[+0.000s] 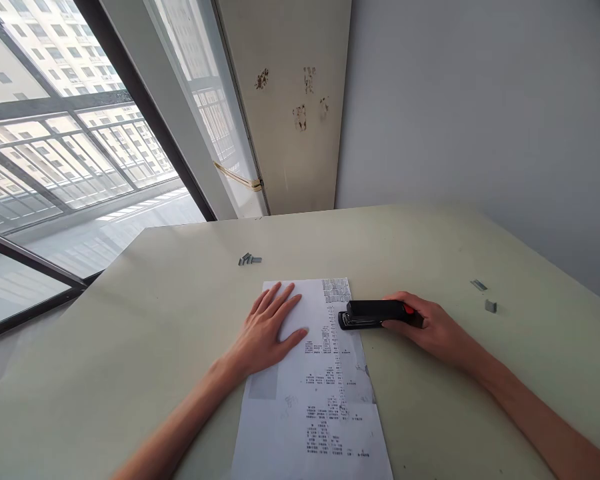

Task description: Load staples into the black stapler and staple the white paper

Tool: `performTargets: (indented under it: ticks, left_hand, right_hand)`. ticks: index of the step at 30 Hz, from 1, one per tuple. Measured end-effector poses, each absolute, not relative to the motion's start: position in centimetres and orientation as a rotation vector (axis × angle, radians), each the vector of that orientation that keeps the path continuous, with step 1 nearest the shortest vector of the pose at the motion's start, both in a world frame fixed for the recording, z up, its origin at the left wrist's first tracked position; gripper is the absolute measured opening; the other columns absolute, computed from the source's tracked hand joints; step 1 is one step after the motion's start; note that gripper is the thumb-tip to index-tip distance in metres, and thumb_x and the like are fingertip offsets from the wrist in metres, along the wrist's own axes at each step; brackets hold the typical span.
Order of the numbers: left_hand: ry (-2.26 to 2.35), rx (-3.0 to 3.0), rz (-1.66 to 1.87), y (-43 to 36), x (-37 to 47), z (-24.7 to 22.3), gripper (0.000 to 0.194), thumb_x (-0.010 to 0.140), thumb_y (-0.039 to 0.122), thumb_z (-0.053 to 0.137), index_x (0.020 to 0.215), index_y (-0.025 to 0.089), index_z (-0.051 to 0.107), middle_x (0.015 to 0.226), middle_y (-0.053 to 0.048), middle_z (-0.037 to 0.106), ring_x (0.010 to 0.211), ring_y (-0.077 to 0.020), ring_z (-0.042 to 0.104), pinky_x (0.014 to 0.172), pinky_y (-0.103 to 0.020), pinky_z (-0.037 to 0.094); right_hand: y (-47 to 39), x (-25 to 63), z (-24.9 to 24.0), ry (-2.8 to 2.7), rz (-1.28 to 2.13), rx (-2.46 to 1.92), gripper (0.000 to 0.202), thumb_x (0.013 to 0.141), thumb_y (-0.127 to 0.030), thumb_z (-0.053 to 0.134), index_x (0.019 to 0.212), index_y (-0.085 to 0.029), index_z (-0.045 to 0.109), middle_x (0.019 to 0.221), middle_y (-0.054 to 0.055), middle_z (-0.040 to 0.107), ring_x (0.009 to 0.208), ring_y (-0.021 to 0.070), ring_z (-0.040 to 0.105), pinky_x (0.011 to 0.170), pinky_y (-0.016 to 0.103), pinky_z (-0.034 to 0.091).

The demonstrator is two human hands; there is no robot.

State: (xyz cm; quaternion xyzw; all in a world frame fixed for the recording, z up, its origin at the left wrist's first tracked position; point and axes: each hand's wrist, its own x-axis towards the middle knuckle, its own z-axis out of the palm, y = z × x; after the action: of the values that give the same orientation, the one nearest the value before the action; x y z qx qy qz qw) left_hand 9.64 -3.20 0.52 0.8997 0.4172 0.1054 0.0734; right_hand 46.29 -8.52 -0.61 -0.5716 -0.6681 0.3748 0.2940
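A printed sheet of paper (290, 427) lies on the pale table, its lower end running out of view; whether more sheets lie under it I cannot tell. My left hand (270, 327) rests flat on the paper's upper left part, fingers spread. At the right edge of the paper is a black stapler (375, 313) with a red spot near its rear. My right hand (425, 323) is wrapped round the stapler's rear end, thumb below and fingers above. The stapler's front end overlaps the paper's right margin, just under a grey patterned block of print.
A small heap of staple strips (249, 259) lies beyond the paper on the table (180, 287). To the right are another staple strip (479, 285) and a short staple piece (491, 306). A grey wall (470, 100) borders the table's right; windows (70, 133) stand at left.
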Motion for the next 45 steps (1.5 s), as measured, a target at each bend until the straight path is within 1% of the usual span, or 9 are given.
performTargets:
  ticks: [6,13,19,24,28,31,37,40,45]
  left_hand:
    - [1.258,2.64,0.34,-3.3,9.5,0.4,0.073,0.104,0.062,0.052,0.165,0.03,0.03,0.174,-0.004,0.029,0.162,-0.0327,0.02,0.131,-0.059,0.026]
    - [1.207,2.582,0.441,-3.3,9.4,0.6,0.054,0.105,0.057,0.053,0.152,0.029,0.048,0.168,-0.004,0.042,0.16,-0.0306,0.028,0.128,-0.057,0.035]
    - [1.14,2.562,0.499,-3.1,9.1,0.8,0.045,0.107,0.051,0.052,0.146,0.027,0.052,0.164,-0.005,0.047,0.158,-0.0293,0.032,0.127,-0.056,0.037]
    - [1.135,2.515,0.575,-2.6,7.8,1.5,0.038,0.108,0.046,0.051,0.141,0.027,0.057,0.15,-0.005,0.061,0.152,-0.0285,0.042,0.125,-0.055,0.041]
    - [1.183,2.451,0.603,-2.4,7.0,2.4,0.032,0.108,0.045,0.049,0.13,0.028,0.064,0.135,-0.006,0.07,0.142,-0.03,0.051,0.119,-0.056,0.046]
    - [1.112,2.468,0.627,-2.8,7.8,2.9,0.027,0.108,0.041,0.051,0.123,0.027,0.067,0.127,-0.006,0.072,0.132,-0.0274,0.058,0.113,-0.049,0.05]
    - [0.975,2.529,0.574,-3.5,14.0,2.4,0.032,0.103,0.045,0.063,0.128,0.025,0.065,0.13,-0.007,0.07,0.122,-0.0267,0.062,0.107,-0.046,0.051]
    - [0.968,2.566,0.567,-3.2,16.8,1.6,0.031,0.1,0.045,0.068,0.122,0.024,0.068,0.124,-0.007,0.072,0.114,-0.0269,0.064,0.101,-0.046,0.052]
    - [0.928,2.618,0.576,-2.9,17.2,1.4,0.024,0.106,0.044,0.059,0.108,0.024,0.071,0.111,-0.005,0.075,0.106,-0.0253,0.066,0.093,-0.043,0.052]
  right_hand:
    - [-8.8,45.7,0.0,-1.808,0.986,-1.517,0.04,0.095,-0.064,0.063,0.117,-0.031,0.068,0.111,0.004,0.073,0.094,0.0245,0.066,0.076,0.035,0.055]
    - [-8.8,45.4,-0.1,-1.597,0.99,-1.52,0.049,0.107,-0.064,0.035,0.125,-0.032,0.068,0.132,0.004,0.073,0.124,0.0285,0.066,0.11,0.044,0.05]
    - [-8.9,45.1,-1.4,-1.523,0.93,-1.528,0.046,0.108,-0.062,0.034,0.137,-0.036,0.058,0.141,0.004,0.069,0.13,0.0264,0.065,0.11,0.044,0.052]
    - [-8.9,45.4,-1.6,-1.62,0.875,-1.52,0.046,0.109,-0.06,0.031,0.14,-0.036,0.056,0.145,0.005,0.066,0.136,0.0264,0.061,0.118,0.049,0.045]
    - [-8.9,45.2,-1.3,-1.624,0.873,-1.509,0.045,0.109,-0.06,0.033,0.137,-0.036,0.058,0.144,0.004,0.066,0.135,0.0256,0.061,0.117,0.047,0.048]
    - [-9.0,44.9,-0.9,-1.536,0.887,-1.551,0.046,0.108,-0.062,0.035,0.132,-0.034,0.061,0.14,0.006,0.069,0.131,0.0262,0.064,0.112,0.045,0.052]
    - [-9.3,44.8,-0.4,-1.595,0.853,-1.54,0.044,0.103,-0.064,0.047,0.13,-0.032,0.063,0.135,0.006,0.071,0.122,0.0273,0.067,0.103,0.042,0.055]
    - [-9.3,44.8,-0.3,-1.753,0.745,-1.538,0.041,0.097,-0.061,0.062,0.126,-0.033,0.064,0.128,0.004,0.072,0.111,0.0264,0.068,0.097,0.04,0.056]
    - [-9.2,44.7,-0.4,-1.847,0.703,-1.552,0.036,0.097,-0.061,0.062,0.116,-0.031,0.068,0.105,0.005,0.075,0.086,0.0241,0.065,0.077,0.038,0.056]
